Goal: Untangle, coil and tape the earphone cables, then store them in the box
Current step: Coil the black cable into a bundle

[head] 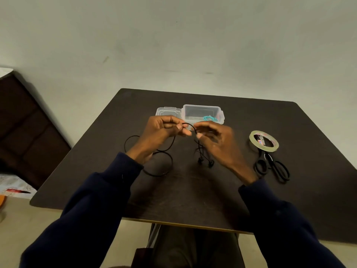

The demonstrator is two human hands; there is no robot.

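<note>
**Black earphone cable pinched between both hands above table**

Left hand [164,130] closed, thumb and fingers pinching the black earphone cable [160,163]; right hand [216,140] nips the same cable with thumb and forefinger, other fingers spread and blurred. A short arc of cable bridges the two pinches. Below the left hand, loose loops lie on the dark table [193,200]; below the right, tangled strands hang to the earbuds [205,162].

Just beyond the hands — clear box [202,111], lid open, a turquoise cable [209,118] inside. Right of the right hand: tape roll [263,141] resting on black scissors [272,167]. Red print on the roll's core — illegible.
</note>
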